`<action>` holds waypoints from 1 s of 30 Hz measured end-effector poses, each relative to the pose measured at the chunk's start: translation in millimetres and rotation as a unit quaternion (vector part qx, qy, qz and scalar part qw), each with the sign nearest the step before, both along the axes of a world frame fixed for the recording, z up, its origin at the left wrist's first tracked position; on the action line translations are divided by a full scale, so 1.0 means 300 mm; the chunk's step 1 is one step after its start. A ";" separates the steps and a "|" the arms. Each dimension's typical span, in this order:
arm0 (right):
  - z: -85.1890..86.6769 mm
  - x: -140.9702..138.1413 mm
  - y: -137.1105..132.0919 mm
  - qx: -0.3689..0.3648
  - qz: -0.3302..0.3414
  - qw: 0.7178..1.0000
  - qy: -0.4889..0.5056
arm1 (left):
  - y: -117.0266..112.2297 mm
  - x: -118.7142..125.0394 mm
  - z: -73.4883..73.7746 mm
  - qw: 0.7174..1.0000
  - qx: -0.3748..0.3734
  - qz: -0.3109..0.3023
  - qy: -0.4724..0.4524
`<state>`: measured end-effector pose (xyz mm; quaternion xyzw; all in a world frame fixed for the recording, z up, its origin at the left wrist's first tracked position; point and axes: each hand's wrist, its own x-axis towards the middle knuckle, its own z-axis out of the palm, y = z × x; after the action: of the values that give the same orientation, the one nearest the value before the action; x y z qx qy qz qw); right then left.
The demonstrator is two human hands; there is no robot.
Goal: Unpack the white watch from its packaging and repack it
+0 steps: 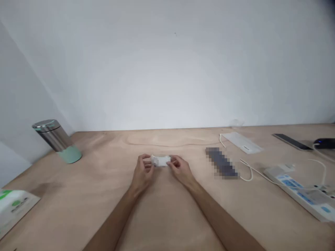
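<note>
One small white packet (163, 161) is between the two hands, at the middle of the surface (162, 209). The left hand (142, 172) pinches its left end, and the right hand (181, 169) grips the right end, thumb on the near face. It looks light, probably stiff enough to keep its shape; the shiny, see-through left part suggests plastic, so it may be slippery. The short ends seem the best hold, with gentle pressure in case it dents; fragility is hard to judge.

Outward to the right are one pixelated, dark oblong (222, 163), one flat white sleeve (242, 142) behind it, one white power strip (298, 193) with blue markings, one dark phone-like slab (291, 141) and one black device (326, 143) with a blue light. White cables (259, 172) run among these, too tangled to count surely. To the left are one steel tumbler (56, 139) with a mint base and, nearer, one white-and-green soft pack (17, 211), cut off by the edge of view.
</note>
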<state>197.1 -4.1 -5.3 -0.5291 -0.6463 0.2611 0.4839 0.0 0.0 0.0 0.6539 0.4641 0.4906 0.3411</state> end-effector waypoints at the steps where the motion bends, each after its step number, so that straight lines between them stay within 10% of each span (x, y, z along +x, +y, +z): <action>1: -0.003 0.000 0.002 -0.009 -0.014 1.000 0.017 | -0.001 -0.001 0.000 1.000 0.005 0.001 0.022; 14: 0.012 0.003 -0.003 -0.041 -0.054 0.993 -0.096 | 0.004 -0.001 -0.004 0.940 0.147 -0.036 0.306; 30: -0.012 0.035 0.015 0.014 -0.091 0.989 -0.115 | 0.019 -0.021 -0.003 0.940 0.115 -0.024 0.319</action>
<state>207.7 0.4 -9.1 -0.6051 -0.6507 0.1442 0.4356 -6.4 5.8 -0.8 0.8218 0.4732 0.2978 0.1093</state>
